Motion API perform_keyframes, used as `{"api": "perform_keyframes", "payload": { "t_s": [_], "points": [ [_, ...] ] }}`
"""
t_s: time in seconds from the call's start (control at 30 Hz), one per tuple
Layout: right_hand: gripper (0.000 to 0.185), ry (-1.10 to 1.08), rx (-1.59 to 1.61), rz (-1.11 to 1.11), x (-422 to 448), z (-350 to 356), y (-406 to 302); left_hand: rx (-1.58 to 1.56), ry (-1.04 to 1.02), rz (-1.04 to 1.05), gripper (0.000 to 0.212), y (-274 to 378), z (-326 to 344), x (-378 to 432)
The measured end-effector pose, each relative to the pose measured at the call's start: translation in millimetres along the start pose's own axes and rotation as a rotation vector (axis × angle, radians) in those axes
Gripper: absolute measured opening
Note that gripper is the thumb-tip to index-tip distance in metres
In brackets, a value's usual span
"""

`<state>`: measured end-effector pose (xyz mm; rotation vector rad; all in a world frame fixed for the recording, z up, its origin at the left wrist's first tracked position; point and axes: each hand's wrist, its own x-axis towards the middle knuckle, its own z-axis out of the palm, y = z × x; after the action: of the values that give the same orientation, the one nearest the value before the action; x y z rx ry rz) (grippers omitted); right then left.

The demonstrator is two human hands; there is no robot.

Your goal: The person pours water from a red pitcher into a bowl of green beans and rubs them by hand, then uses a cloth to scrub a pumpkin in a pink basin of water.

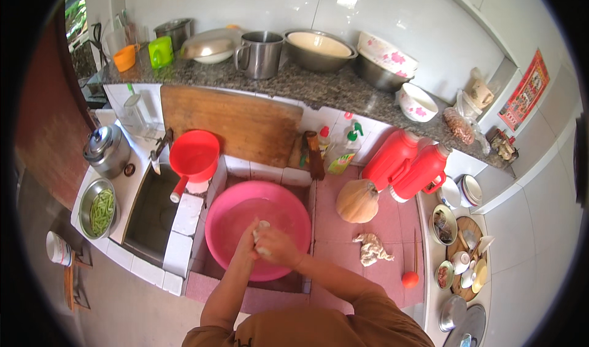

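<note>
A pale, bunched cloth (pixel 263 225) is squeezed between my two hands above a pink plastic basin (pixel 220 255). My left hand (pixel 249 242) grips it from the left. From the right, my right hand (pixel 279 247) closes over it and hides most of the cloth. Under them, the basin holds what looks like water. It sits inside a sunken tiled sink (pixel 200 263). Another crumpled whitish cloth (pixel 372 250) lies on the pink tiled counter, to the right of the basin.
A red dipper (pixel 194 156) rests by the left sink (pixel 154 218). A bowl of green beans (pixel 100 211) and a kettle (pixel 108 149) stand further left. On the right are a squash (pixel 357 201), red thermos flasks (pixel 391 156) and a tomato-like red ball (pixel 410 280). A wooden board (pixel 230 121) leans behind.
</note>
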<state>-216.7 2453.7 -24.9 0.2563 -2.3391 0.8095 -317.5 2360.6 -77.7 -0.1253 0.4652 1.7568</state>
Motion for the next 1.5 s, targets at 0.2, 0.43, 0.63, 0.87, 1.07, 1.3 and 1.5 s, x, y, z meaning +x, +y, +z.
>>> {"api": "perform_keyframes", "payload": {
  "t_s": [0.2,0.43,0.63,0.87,1.07,1.3,1.5],
  "points": [
    [0.014,0.231,0.209,0.485,33.6,-41.1,-5.8,0.035,0.133,0.44,0.008,-12.9,52.4,19.3],
    [0.018,0.416,0.982,0.689,34.6,-9.0,73.3,0.862,0.467,1.16,0.02,-11.1,96.6,26.6],
    [0.03,0.221,1.521,0.852,56.1,-21.9,89.5,1.732,-0.008,1.623,0.017,7.4,129.5,22.9],
    [0.039,-0.458,1.313,0.648,66.6,-30.3,124.3,2.174,-0.822,1.515,0.014,3.2,168.8,13.6],
    [0.028,-0.775,1.036,0.669,87.9,-42.3,98.2,2.295,-1.117,1.358,0.018,-5.0,137.4,30.0],
    [0.015,-0.873,0.778,0.761,64.4,-21.6,76.0,2.439,-1.189,1.089,0.015,-29.8,95.9,31.0],
    [0.021,-0.643,0.693,0.841,7.3,-10.4,95.2,2.717,-1.121,1.033,0.026,-52.3,78.7,15.9]
  ]
}}
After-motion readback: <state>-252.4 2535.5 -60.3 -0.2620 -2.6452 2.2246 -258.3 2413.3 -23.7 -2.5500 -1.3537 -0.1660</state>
